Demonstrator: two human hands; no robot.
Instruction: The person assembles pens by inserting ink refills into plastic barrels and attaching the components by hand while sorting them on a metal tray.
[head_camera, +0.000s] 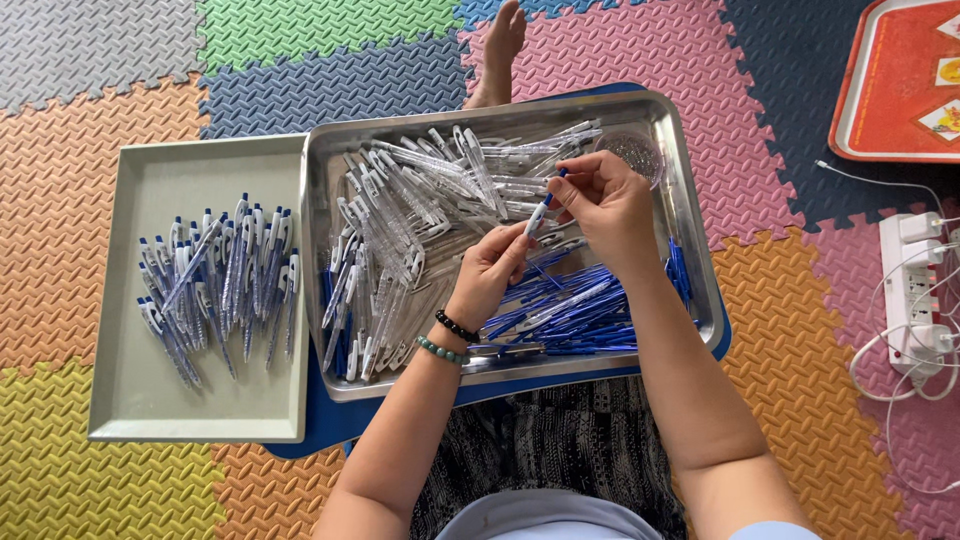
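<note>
While two hands (488, 270) (605, 205) pinch one pen (540, 212), two trays (690, 215) (130, 400) lie beneath.

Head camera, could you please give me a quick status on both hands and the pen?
Left hand and right hand both pinching one blue-and-clear pen. Held above steel tray of clear barrels and blue refills. Nothing in the way.

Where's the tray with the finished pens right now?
In the head view, the grey tray lies on the left, touching the steel tray beside it, with the finished pens piled in its upper half.
</note>
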